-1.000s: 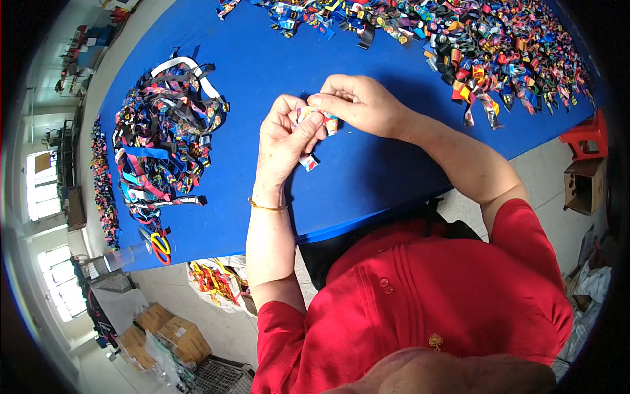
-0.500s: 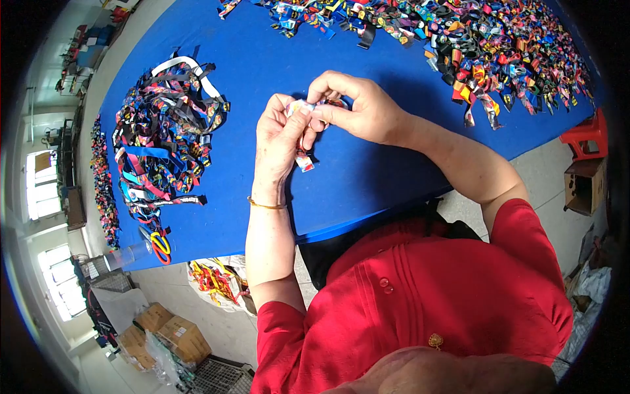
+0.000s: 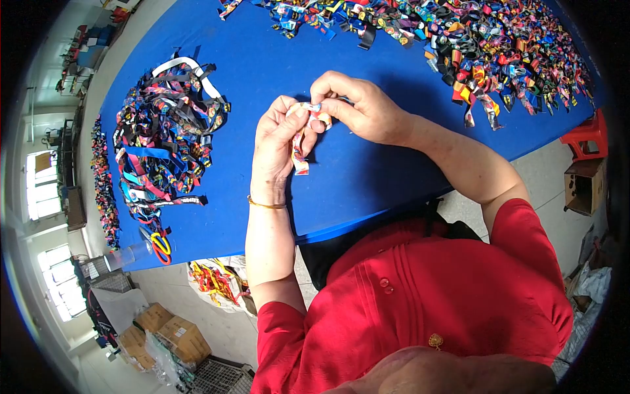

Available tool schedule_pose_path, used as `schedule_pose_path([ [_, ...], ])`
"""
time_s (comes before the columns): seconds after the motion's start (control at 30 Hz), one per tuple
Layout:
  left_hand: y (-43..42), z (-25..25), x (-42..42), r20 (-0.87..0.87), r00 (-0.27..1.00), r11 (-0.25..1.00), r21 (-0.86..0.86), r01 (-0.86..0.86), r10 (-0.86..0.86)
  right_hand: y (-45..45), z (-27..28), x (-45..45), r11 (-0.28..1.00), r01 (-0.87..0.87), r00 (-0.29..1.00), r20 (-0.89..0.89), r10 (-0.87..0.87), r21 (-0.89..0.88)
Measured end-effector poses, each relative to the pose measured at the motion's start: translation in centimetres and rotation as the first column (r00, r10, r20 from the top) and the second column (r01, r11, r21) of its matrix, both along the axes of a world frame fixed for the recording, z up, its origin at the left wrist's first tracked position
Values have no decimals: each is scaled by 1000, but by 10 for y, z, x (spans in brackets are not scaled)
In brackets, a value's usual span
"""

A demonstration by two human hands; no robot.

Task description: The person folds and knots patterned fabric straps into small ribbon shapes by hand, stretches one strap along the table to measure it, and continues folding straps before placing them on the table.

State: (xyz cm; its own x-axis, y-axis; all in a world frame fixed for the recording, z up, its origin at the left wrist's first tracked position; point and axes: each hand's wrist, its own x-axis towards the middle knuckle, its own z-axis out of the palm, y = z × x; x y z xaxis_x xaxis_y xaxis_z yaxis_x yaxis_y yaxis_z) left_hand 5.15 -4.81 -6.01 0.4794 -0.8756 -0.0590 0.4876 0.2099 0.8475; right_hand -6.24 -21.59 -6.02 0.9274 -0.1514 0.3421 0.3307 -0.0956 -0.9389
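Note:
A short printed ribbon strip [image 3: 298,157], whitish with red and orange, hangs from my left hand [image 3: 279,134], whose thumb and fingers are closed on it. My right hand [image 3: 367,113] pinches the same ribbon at its upper end, with thumb and forefinger next to the left fingertips. Both hands are just above the blue table [image 3: 262,65]. Part of the ribbon is hidden behind the fingers. To the left lies a tangled heap of printed ribbons [image 3: 170,125].
A large pile of colourful ribbon pieces [image 3: 505,46] covers the back right. A narrow row of ribbons [image 3: 104,184] lines the left edge. Scissors with yellow and red handles [image 3: 159,247] lie at the front left corner beside a clear cup [image 3: 125,256]. A red stool [image 3: 584,136] stands at right.
The ribbon has shifted in my fingers, and more of it now hangs below my left hand. My right hand has moved slightly and stays beside the left.

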Motion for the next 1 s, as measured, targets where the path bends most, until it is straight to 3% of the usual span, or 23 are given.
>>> schedule_pose_path([
  [0.1,1,-1,2,-43,999,1000,-15,26,-27,-4,6,-1,952,105,983,173,-56,-288],
  [0.23,2,-1,4,-114,992,996,-77,45,-53,-10,2,1,872,153,945,327,9,-465],
  [0.3,4,0,3,-64,997,999,-38,31,-34,-11,2,4,806,216,904,424,48,-551],
  [0.7,1,4,1,-7,1000,999,36,-10,11,-12,5,-1,825,209,944,329,-30,-525],
  [0.8,1,3,1,45,999,999,31,-21,19,-10,5,-2,925,108,976,217,-27,-366],
  [1.0,3,-4,4,91,995,998,48,-38,33,-8,10,-4,964,63,997,63,-48,-259],
])
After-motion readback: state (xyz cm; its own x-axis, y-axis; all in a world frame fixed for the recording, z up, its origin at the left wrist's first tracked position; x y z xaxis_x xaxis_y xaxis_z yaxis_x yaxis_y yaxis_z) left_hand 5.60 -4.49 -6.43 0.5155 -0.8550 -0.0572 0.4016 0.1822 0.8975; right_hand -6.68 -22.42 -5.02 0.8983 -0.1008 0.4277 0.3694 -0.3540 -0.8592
